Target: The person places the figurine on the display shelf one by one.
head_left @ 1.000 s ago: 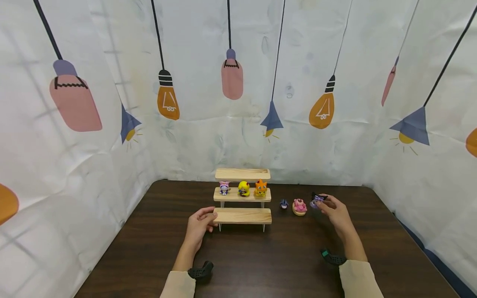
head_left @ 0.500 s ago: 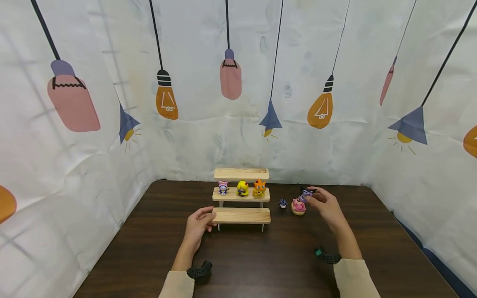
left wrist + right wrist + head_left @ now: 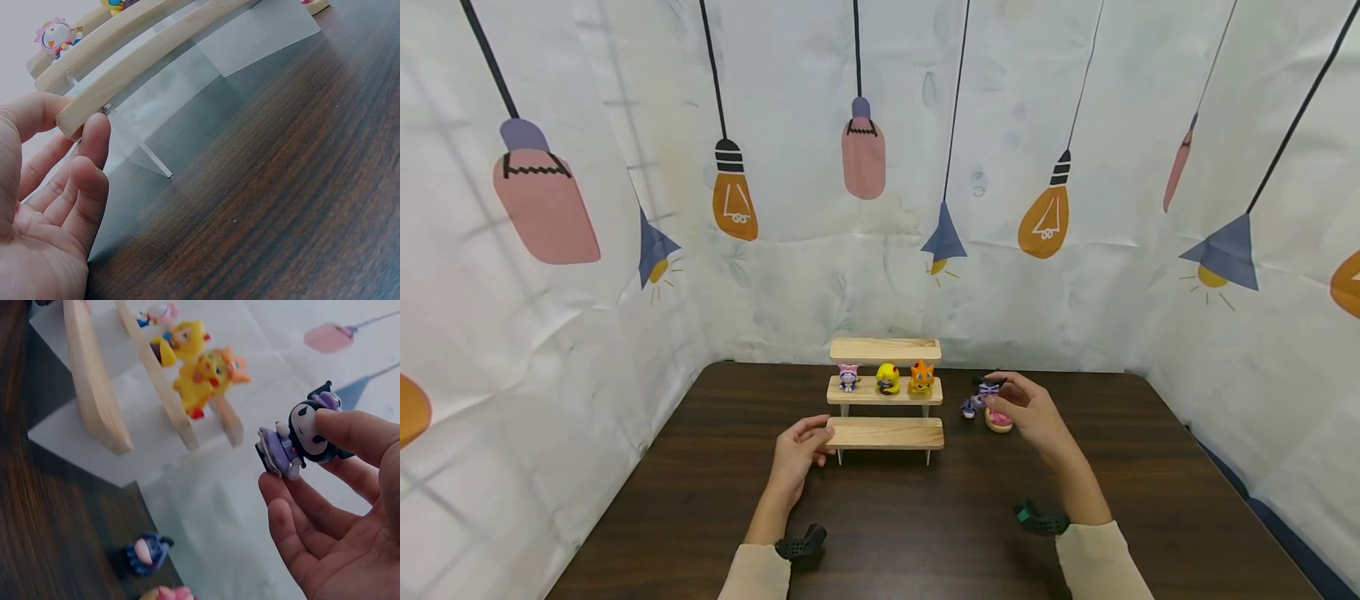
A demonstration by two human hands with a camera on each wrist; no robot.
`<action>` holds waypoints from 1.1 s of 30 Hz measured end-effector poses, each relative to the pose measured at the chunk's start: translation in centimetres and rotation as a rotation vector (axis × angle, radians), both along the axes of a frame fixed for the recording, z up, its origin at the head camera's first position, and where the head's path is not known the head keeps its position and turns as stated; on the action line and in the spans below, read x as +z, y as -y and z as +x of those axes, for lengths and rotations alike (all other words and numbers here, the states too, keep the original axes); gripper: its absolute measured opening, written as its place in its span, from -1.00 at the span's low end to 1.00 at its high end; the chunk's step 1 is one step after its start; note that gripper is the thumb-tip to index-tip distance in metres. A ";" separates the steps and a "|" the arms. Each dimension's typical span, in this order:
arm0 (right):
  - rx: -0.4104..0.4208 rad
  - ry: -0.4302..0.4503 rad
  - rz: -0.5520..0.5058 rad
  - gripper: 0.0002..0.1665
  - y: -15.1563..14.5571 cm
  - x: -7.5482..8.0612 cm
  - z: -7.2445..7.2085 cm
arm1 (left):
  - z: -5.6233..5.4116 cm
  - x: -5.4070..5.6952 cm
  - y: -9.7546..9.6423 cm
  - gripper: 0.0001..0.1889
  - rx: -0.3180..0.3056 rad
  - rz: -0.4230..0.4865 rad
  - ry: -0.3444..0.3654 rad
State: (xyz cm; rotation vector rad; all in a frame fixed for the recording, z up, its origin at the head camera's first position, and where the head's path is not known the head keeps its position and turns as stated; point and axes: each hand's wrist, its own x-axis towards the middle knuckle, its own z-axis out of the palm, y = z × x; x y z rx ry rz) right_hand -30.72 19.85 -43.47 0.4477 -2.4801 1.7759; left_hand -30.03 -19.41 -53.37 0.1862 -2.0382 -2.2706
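Observation:
My left hand pinches the left end of the lowest step of a three-tier wooden display stand; the left wrist view shows thumb and finger around that end. A small doll figurine with a black pointed hood and purple dress is held between the thumb and fingers of my right hand. It hangs above the table, right of the stand. Under it are a dark blue figurine and a pink one on a tan base, partly covered by my right hand in the head view.
On the middle step stand a pink-eared white figurine, a yellow one and an orange-topped one. Clear legs support the stand on the dark wooden table. A lamp-patterned white curtain closes off the back and sides.
My right hand has moved left with the black-hooded figurine, from beyond the pink figurine to above the dark blue one. The left hand keeps its hold on the stand.

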 end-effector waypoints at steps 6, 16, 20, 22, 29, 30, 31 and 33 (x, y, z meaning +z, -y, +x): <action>0.054 0.023 -0.019 -0.51 1.6 0.3 0.4 | 0.0 0.1 0.0 -0.63 0.003 -0.002 -0.002; 0.130 0.029 -0.023 -0.57 4.8 -0.3 0.9 | -0.1 0.1 0.1 -0.58 0.000 -0.006 0.004; 0.162 0.035 -0.043 -0.55 6.0 -0.7 1.1 | -0.1 0.0 0.1 -0.59 0.003 -0.008 0.005; 0.172 0.033 -0.045 -0.55 6.6 -1.0 1.1 | -0.1 0.0 0.1 -0.60 0.005 -0.008 0.006; 0.171 0.016 -0.022 -0.59 8.4 -1.8 1.5 | -0.1 -0.1 0.2 -0.60 0.002 -0.004 0.005; 0.176 0.015 -0.026 -0.59 8.7 -1.8 1.5 | -0.1 0.0 0.1 -0.60 0.001 -0.002 0.006; 0.177 0.016 -0.029 -0.59 8.9 -2.0 1.6 | 0.0 0.0 0.1 -0.60 0.001 -0.003 0.007; 0.178 0.027 -0.032 -0.58 9.5 -2.2 1.7 | 0.0 0.0 0.1 -0.59 0.001 0.000 0.006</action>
